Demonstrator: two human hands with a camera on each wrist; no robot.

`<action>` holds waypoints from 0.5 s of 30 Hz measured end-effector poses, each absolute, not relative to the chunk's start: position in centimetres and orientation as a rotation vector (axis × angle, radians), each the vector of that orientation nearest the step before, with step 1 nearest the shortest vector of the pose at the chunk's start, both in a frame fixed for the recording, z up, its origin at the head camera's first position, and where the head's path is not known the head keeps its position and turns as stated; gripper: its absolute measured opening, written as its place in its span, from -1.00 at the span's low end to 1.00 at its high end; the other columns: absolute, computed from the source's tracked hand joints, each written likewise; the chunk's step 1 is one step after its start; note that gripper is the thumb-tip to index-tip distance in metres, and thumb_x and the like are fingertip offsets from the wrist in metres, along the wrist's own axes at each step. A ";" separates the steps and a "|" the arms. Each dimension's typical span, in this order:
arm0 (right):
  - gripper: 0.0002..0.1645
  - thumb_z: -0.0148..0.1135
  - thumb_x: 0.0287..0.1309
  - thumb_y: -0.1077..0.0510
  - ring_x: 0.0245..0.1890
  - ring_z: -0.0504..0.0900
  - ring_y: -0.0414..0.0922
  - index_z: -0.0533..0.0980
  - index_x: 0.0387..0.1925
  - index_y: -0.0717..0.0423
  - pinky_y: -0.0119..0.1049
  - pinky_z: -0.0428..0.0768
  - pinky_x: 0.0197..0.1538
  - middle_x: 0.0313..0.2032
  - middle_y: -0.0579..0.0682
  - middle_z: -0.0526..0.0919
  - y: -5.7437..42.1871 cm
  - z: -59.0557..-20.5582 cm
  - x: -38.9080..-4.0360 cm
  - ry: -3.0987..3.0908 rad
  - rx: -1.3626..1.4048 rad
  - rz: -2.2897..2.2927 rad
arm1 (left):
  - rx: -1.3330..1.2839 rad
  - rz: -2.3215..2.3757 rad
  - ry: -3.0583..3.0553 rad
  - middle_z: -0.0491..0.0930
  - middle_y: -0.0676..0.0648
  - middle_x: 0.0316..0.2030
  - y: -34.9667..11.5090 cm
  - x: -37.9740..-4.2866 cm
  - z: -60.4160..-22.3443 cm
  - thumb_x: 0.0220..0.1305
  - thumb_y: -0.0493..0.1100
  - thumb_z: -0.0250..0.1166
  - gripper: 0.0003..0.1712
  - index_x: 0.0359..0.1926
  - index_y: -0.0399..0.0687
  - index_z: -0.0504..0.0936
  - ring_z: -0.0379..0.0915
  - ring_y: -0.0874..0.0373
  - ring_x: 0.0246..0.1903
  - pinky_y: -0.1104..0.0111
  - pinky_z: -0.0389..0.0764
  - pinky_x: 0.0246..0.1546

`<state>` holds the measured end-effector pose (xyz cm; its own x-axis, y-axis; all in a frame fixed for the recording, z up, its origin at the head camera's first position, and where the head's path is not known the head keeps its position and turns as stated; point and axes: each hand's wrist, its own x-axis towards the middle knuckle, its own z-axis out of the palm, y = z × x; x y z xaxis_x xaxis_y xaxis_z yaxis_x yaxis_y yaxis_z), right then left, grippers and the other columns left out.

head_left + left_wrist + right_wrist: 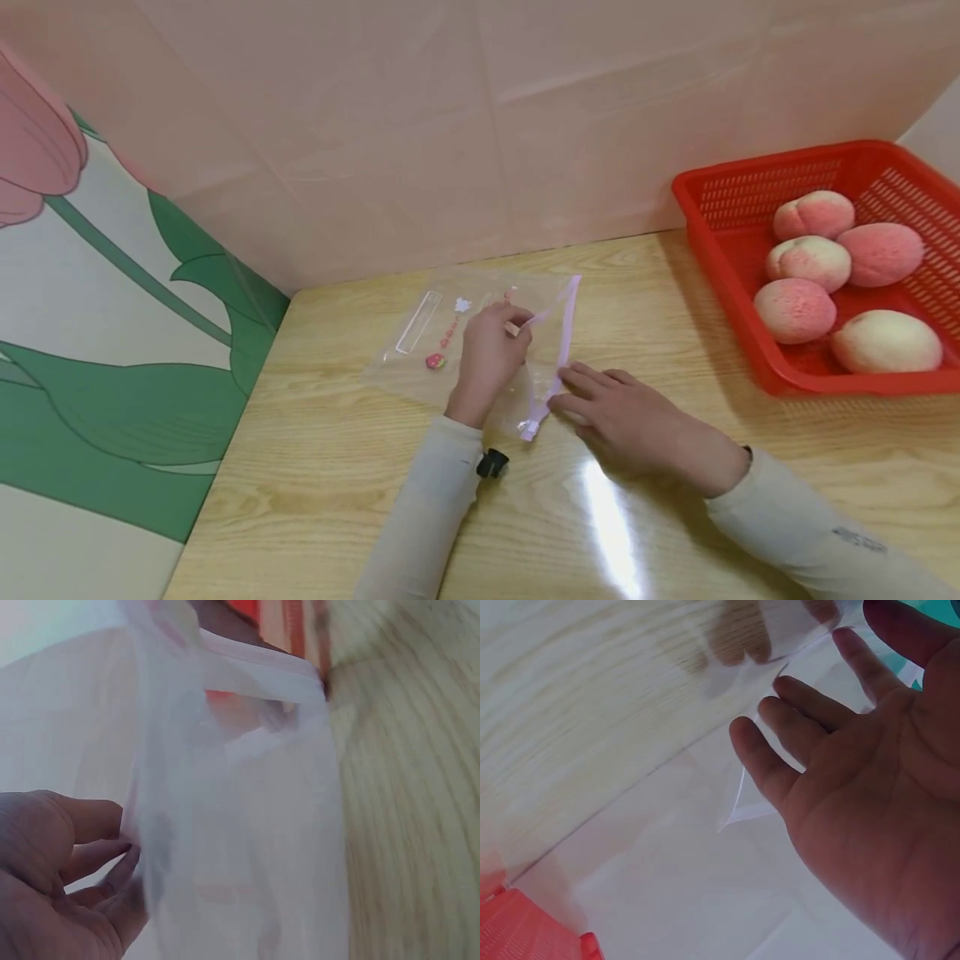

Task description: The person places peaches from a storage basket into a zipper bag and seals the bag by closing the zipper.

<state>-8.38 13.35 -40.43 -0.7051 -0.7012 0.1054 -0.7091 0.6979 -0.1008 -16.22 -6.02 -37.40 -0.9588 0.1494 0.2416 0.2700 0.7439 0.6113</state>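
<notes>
A clear plastic zip bag (408, 371) with small printed pictures and a lilac zip strip (567, 321) lies on the wooden table, its mouth parted towards the right. My left hand (491, 350) pinches one lip of that mouth between thumb and fingers; the left wrist view shows this hand (67, 870) at the edge of the raised film (247, 825). At the near end of the strip sits the zip slider (529, 427). My right hand (637, 421) is palm down with its fingers extended, fingertips right at the strip. In the right wrist view its fingers (761, 761) look straight and slightly spread.
A red plastic basket (720, 308) stands on the right with several pink and cream peaches (795, 311) inside. Behind the table (315, 467) hangs a pink cloth (390, 167). A panel with painted flowers (150, 417) borders the left side. A small black object (492, 463) sits by the left cuff.
</notes>
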 end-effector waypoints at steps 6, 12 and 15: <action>-0.52 0.20 0.31 0.07 0.39 0.40 0.12 0.46 0.24 -0.14 0.16 0.52 0.25 0.35 0.15 0.46 13.6 -40.4 -8.4 -2.881 1.169 0.225 | -0.292 -0.932 -2.580 0.66 -0.02 -0.38 -6.0 -16.1 -37.3 0.14 -0.29 0.39 -0.94 -0.32 -0.11 0.76 0.66 0.17 -0.44 0.49 0.66 -0.39; -0.52 0.22 0.29 0.08 0.36 0.44 0.12 0.46 0.23 -0.14 0.14 0.55 0.21 0.32 0.14 0.48 13.5 -40.5 -8.4 -2.851 1.178 0.213 | -0.294 -0.843 -2.430 0.57 -0.02 -0.47 -5.7 -16.0 -37.8 0.01 -0.38 0.38 -0.90 -0.41 -0.14 0.71 0.57 0.18 -0.47 0.49 0.58 -0.47; -0.53 0.23 0.29 0.08 0.34 0.46 0.13 0.46 0.23 -0.14 0.13 0.57 0.19 0.31 0.15 0.49 13.5 -40.5 -8.4 -2.835 1.184 0.212 | -0.298 -0.863 -2.452 0.57 -0.02 -0.47 -5.7 -16.0 -37.9 0.07 -0.35 0.42 -0.92 -0.42 -0.11 0.70 0.57 0.18 -0.46 0.51 0.59 -0.45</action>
<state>-8.42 13.49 -40.50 -0.7028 -0.7028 0.1097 -0.7113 0.6953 -0.1030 -16.03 -5.68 -37.87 -0.8408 0.0337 0.5403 0.3647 0.7728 0.5194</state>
